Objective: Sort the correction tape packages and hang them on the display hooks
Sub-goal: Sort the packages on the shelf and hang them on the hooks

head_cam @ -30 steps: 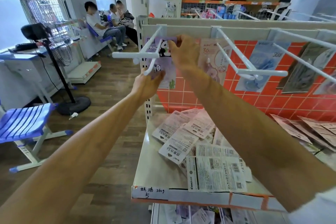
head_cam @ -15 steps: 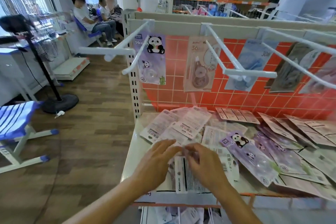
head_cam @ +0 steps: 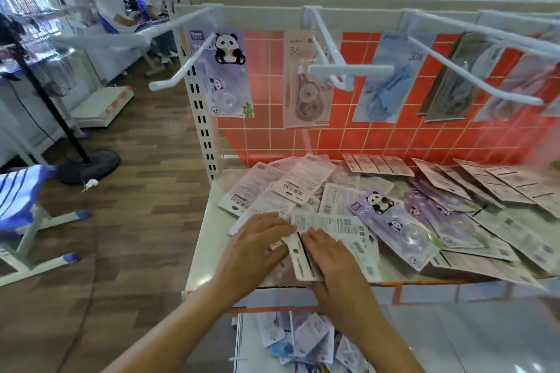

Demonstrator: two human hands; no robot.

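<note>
Head view: one panda package (head_cam: 225, 72) hung, left hand (head_cam: 257, 247) and right hand (head_cam: 330, 263) returned flat-fingered to the pile (head_cam: 303, 187) for another.

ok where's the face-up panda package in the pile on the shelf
Head view: the panda package lies atop the pile on the shelf, just right of the right hand, below the hanging pink package.

Correction tape pkgs (head_cam: 303, 181) heaped on shelf (head_cam: 209, 236), mostly face-down; purple panda pkg (head_cam: 227, 81) hangs upright on left hook (head_cam: 181, 65).
</note>
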